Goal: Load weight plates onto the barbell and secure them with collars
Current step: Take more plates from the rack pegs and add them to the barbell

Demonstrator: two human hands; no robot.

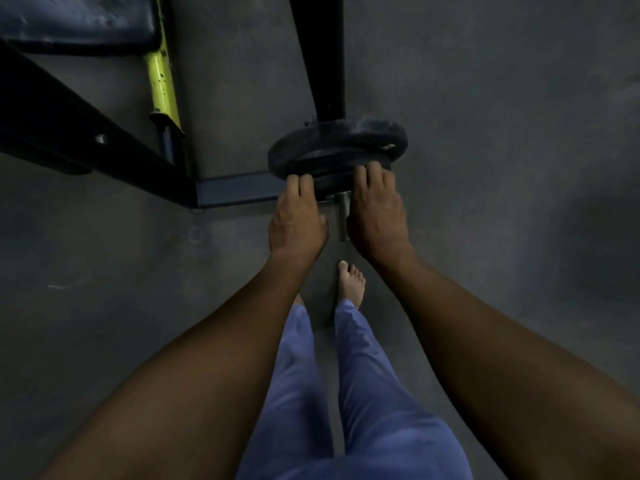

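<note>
Weight plates and barbell, seen from above in dim light — we list what shows, left to right.

1. Bench pad (pixel 76 24): dark blue, worn, at the upper left corner.
2. Black frame rail (pixel 86 133): runs diagonally down from the left edge toward the middle, one bolt head showing on it.
3. Yellow-green post (pixel 161 77): tilted, just right of the pad, its foot meeting the black frame.
4. Left hand (pixel 298 220): palm down, fingers held together, their tips touching the near rim of the smaller plate; we cannot tell how firmly they grip.
5. Barbell sleeve (pixel 343 216): short grey metal end, poking out toward us between the two hands.
6. Larger weight plate (pixel 337 147): black disc on the sleeve, on the far side, rim scuffed.
7. Smaller weight plate (pixel 332 180): dark, sitting against the near face of the larger one, mostly hidden behind our fingers.
8. Black upright (pixel 320 53): rises from behind the plates to the top edge.
9. Right hand (pixel 377 209): palm down, fingers together and curled over the smaller plate's rim on its right side.
10. Grey floor (pixel 502 168): bare concrete — our bare right foot (pixel 351 282) and blue trousers (pixel 346 393) below the hands.
</note>
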